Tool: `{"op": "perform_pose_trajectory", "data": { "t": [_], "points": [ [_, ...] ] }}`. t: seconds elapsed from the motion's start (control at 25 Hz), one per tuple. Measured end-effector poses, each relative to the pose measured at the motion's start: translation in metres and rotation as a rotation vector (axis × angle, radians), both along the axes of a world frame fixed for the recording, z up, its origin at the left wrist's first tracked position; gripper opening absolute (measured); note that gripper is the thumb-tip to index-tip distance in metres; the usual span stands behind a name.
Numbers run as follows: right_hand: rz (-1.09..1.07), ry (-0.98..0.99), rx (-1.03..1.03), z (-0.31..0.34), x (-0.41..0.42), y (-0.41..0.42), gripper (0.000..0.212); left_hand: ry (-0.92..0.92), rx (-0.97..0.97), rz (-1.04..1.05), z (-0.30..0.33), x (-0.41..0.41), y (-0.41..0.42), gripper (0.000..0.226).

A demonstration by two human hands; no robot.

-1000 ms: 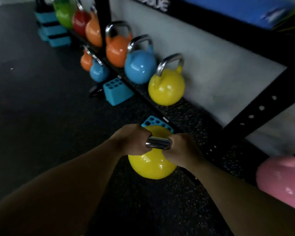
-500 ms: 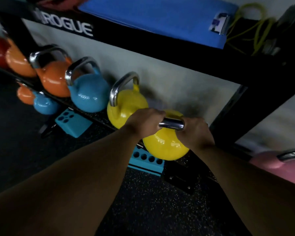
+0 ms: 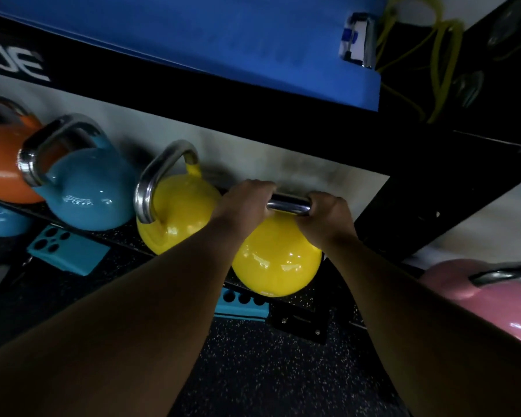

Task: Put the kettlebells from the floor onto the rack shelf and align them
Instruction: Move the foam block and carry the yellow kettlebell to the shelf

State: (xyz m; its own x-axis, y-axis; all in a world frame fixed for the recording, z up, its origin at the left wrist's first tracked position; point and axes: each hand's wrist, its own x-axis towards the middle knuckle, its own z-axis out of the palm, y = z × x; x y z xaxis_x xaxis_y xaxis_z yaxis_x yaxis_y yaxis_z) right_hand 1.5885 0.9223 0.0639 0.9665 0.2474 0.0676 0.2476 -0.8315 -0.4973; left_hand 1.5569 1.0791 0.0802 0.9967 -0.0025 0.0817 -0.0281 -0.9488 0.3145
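Observation:
Both hands grip the steel handle of a yellow kettlebell (image 3: 275, 263): my left hand (image 3: 244, 203) on its left end, my right hand (image 3: 328, 219) on its right end. The bell sits at the front edge of the black rack shelf (image 3: 124, 233); whether it rests on the shelf or hangs just above it I cannot tell. Right beside it on the left stands a second yellow kettlebell (image 3: 175, 212), then a blue kettlebell (image 3: 88, 194) and an orange kettlebell (image 3: 3, 167) in a row on the shelf.
A pink kettlebell (image 3: 491, 302) stands low at the right edge. A black rack upright (image 3: 403, 212) rises just right of my right hand. A blue mat (image 3: 223, 40) and yellow bands (image 3: 439, 55) lie on the upper shelf. Teal blocks (image 3: 66, 248) sit under the shelf.
I have lifted the yellow kettlebell from floor height up and forward to the shelf, next to the other yellow one. My view has moved closer to the rack.

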Motion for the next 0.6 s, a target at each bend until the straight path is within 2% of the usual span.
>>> {"op": "perform_pose_trajectory", "data": {
  "t": [0.28,0.36,0.44,0.6],
  "points": [
    [-0.033,0.037,0.023,-0.005,0.002,0.000,0.021,-0.017,-0.006,-0.018,-0.007,0.006,0.004,0.031],
    [0.008,0.064,-0.013,-0.001,0.002,-0.003,0.026,0.010,-0.003,-0.023,-0.008,0.006,0.004,0.035],
    [0.051,0.100,-0.041,0.006,-0.005,-0.007,0.044,-0.021,-0.031,-0.033,-0.006,0.004,0.002,0.036],
    [0.089,0.115,0.014,0.005,-0.051,-0.022,0.087,-0.143,-0.079,-0.039,-0.008,-0.033,-0.005,0.068]
  ]
}}
